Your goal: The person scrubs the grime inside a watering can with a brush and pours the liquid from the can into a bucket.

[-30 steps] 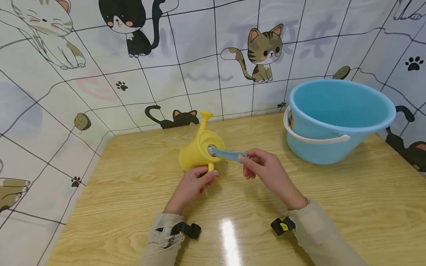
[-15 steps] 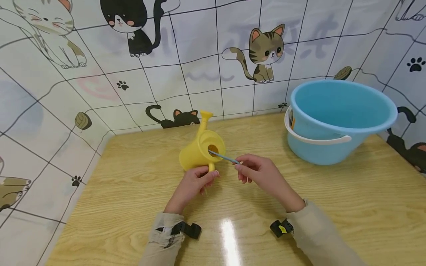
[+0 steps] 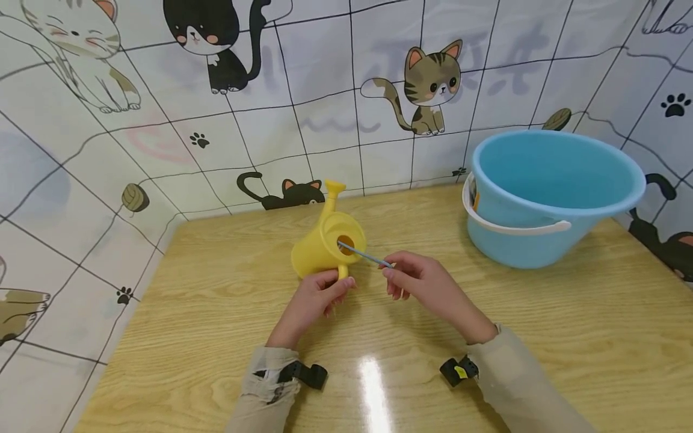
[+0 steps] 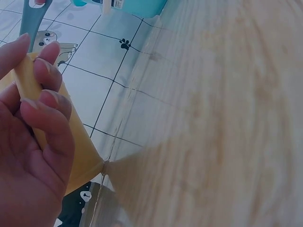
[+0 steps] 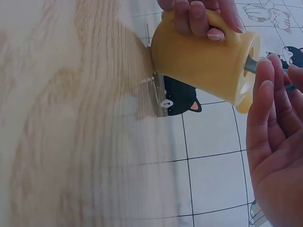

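Observation:
A yellow watering can point(image 3: 314, 252) is tilted on the table, its mouth turned toward me and its spout pointing up and away. My left hand point(image 3: 314, 300) grips the can's handle, with fingers curled round it in the left wrist view. Between thumb and fingers, my right hand point(image 3: 428, 282) pinches the end of a small blue brush point(image 3: 368, 257). The brush is edge-on, and its head reaches through the can's opening, so the bristles are hidden inside. In the right wrist view the blue shaft point(image 5: 251, 65) enters the can's mouth.
A large blue bucket point(image 3: 520, 246) with a white handle point(image 3: 520, 228) stands at the back right of the wooden table point(image 3: 216, 337). Behind and at the sides hangs a white cloth point(image 3: 314, 138) with cat prints.
The white-bristled head went from the can's mouth into its opening, and the brush turned edge-on. My right hand shifted slightly left and down, then hardly moved. The left hand stayed put.

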